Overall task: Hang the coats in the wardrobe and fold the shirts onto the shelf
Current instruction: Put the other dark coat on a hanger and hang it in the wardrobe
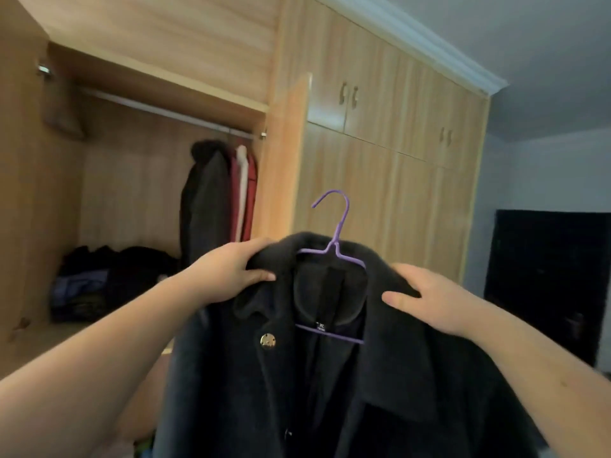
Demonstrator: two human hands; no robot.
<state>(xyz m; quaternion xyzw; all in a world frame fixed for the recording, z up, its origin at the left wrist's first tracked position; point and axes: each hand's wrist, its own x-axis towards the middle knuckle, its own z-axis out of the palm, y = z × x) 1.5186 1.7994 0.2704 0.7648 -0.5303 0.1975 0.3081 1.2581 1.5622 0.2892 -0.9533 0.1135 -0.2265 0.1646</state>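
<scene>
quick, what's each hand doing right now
Left hand: closed on the left shoulder of the dark coat, which sits on a purple hanger.
Right hand: gripping the coat's right shoulder.

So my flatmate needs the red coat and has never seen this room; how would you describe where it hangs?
Find the open wardrobe on the left with the metal rail across its top. Three garments hang bunched at the rail's right end, beside the open door. The red coat is the one nearest that door, right of a pale garment and a black coat.
</scene>
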